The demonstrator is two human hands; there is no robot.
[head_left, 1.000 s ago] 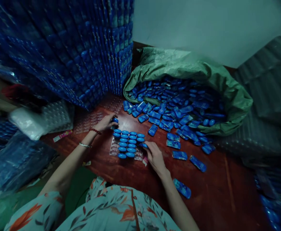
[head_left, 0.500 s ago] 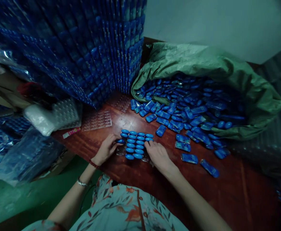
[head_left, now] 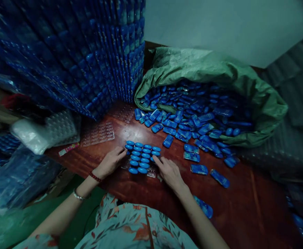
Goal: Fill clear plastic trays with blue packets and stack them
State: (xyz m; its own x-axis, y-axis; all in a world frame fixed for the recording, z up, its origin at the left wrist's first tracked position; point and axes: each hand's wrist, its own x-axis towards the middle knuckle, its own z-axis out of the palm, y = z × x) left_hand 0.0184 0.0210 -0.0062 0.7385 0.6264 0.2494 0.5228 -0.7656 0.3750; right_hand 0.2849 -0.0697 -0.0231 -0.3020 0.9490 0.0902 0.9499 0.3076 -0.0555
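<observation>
A clear plastic blister tray (head_left: 151,173) lies on the table, partly covered by rows of glossy blue oval pieces (head_left: 143,160). The two middle columns run down to its near edge; the outer columns are shorter. My left hand (head_left: 112,159) is at the left side of the tray, its fingertips closed together against a blue oval piece (head_left: 129,147). On the right side, my right hand (head_left: 169,170) bends over the tray, thumb and finger pinched at another blue oval piece near the right column. Fingers partly hide both pieces.
A green sack (head_left: 267,103) spills blue packets (head_left: 183,134) across the red-brown table (head_left: 234,211). Tall stacks of packed blue goods (head_left: 99,62) rise at the back left. Empty clear trays (head_left: 99,134) and a whitish plastic bundle (head_left: 29,133) lie left.
The whole view has shifted, so things appear farther left. The piece at my left fingers now sits against the left column. A further blue piece shows in the right column by my right fingers.
</observation>
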